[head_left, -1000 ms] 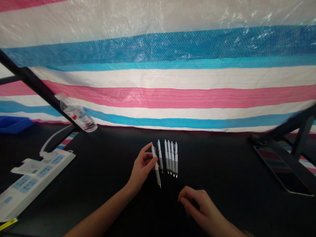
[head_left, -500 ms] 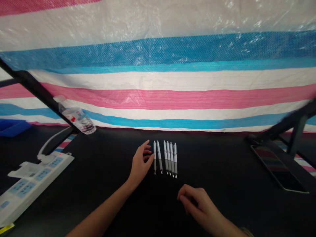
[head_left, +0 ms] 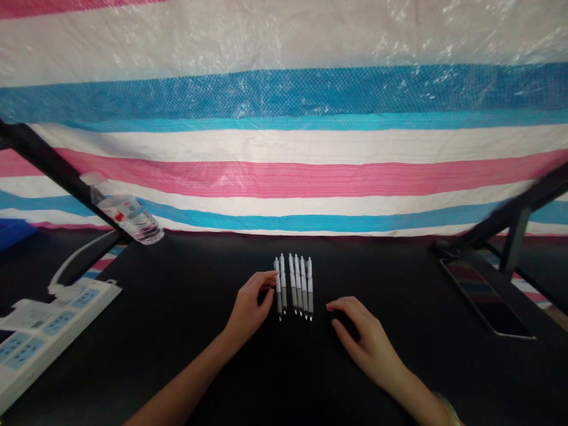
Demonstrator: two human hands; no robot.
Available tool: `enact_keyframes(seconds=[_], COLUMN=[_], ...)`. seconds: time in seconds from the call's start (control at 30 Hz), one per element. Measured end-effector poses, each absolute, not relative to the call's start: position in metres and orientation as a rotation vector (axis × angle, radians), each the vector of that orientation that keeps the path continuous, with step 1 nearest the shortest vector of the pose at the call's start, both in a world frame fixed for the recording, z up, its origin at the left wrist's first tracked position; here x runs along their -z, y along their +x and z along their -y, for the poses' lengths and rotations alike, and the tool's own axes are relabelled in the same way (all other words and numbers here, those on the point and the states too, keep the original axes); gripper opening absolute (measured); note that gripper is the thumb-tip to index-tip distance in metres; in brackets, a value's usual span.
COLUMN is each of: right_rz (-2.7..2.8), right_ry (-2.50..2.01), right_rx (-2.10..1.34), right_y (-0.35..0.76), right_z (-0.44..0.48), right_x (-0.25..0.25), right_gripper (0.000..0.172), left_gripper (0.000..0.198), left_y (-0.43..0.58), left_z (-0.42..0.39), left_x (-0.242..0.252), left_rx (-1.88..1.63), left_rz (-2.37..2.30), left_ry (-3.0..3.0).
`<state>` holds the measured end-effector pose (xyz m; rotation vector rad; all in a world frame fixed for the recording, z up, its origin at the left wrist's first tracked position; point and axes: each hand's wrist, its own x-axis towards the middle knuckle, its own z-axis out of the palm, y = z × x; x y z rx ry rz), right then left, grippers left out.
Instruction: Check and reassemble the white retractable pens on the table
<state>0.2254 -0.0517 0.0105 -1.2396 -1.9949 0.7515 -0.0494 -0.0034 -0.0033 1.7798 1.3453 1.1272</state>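
A row of several white pens with grey grips lies on the black table, their tips toward me. My left hand (head_left: pixel 249 306) is open at the left side of the row. Its fingertips touch the leftmost pen (head_left: pixel 278 290), and the thumb is spread below them. Close beside that pen lies the second pen (head_left: pixel 283 285). A small gap separates this pair from the group of pens (head_left: pixel 301 287) on the right. My right hand (head_left: pixel 368 343) rests open on the table, right of the row, thumb and index finger apart and holding nothing.
On the left are a white power strip (head_left: pixel 53 331) with a plug and a tilted water bottle (head_left: pixel 131 219) by a black frame bar. A phone (head_left: pixel 486 299) lies on the right, near another bar (head_left: pixel 515 236). Striped sheeting (head_left: pixel 284 177) hangs behind the black table (head_left: pixel 177 284).
The leftmost pen has shifted closer to the second pen and slightly toward me. My left fingertips have come lower onto it. My right hand has moved forward and its fingers have spread.
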Motion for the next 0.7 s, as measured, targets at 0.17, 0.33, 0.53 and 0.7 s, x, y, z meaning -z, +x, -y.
enact_keyframes(seconds=[0.17, 0.33, 0.53, 0.7], right_rz=[2.118, 2.182, 2.173, 2.21], right_ry=[-1.228, -1.242, -1.256, -1.236], right_rx=[-0.702, -0.677, -0.635, -0.586], right_y=[0.225, 0.225, 0.227, 0.227], right_z=[0.049, 0.048, 0.047, 0.048], right_x=[-0.006, -0.004, -0.003, -0.003], right_gripper=[0.037, 0.044, 0.044, 0.048], left_gripper=[0.034, 0.033, 0.041, 0.068], left_y=[-0.044, -0.039, -0.036, -0.036], left_z=[0.007, 0.012, 0.019, 0.02], left_x=[0.004, 0.002, 0.001, 0.007], left_rx=[-1.038, -0.998, -0.914, -0.823], left_rz=[-1.304, -1.245, -1.144, -1.06], left_ry=[1.919, 1.998, 2.073, 2.216])
